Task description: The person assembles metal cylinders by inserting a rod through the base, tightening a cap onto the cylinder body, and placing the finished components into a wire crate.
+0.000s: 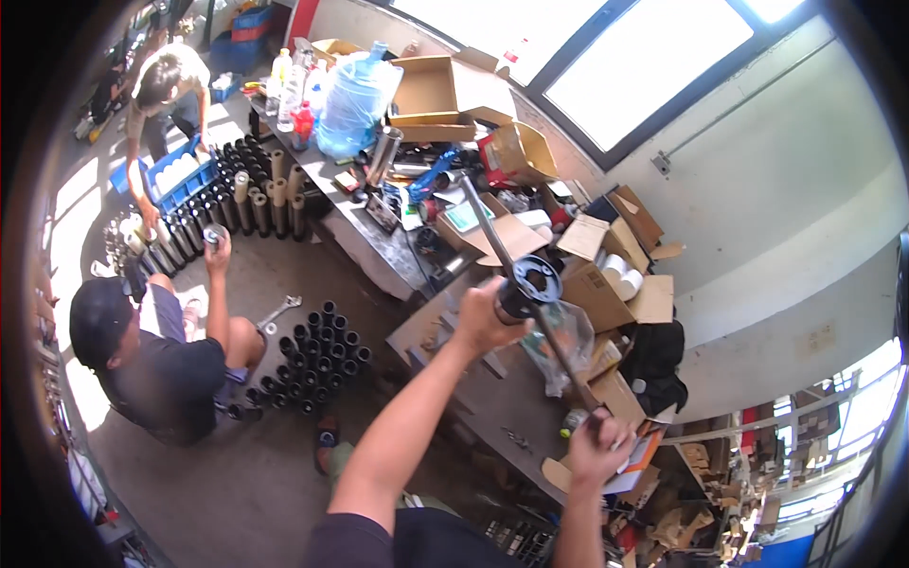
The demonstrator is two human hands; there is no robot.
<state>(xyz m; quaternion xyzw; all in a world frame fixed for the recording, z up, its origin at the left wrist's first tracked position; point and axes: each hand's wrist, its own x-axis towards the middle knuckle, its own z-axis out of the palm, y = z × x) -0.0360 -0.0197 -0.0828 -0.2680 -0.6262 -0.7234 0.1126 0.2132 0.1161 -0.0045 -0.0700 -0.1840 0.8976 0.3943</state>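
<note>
My left hand (485,317) grips a black ring-shaped fitting (530,284) that sits on a long thin metal rod (488,227). The rod runs from upper left over the workbench down to my right hand (598,447), which is closed around its lower end. Both arms are stretched out over the cluttered workbench (379,251). A clear plastic bag (559,346) lies on the bench just under the rod.
Open cardboard boxes (516,151) and a large water bottle (352,99) crowd the bench. On the floor stand clusters of black tubes (317,355) and a wrench (277,312). A seated person (161,364) and a bending person (161,90) work at the left.
</note>
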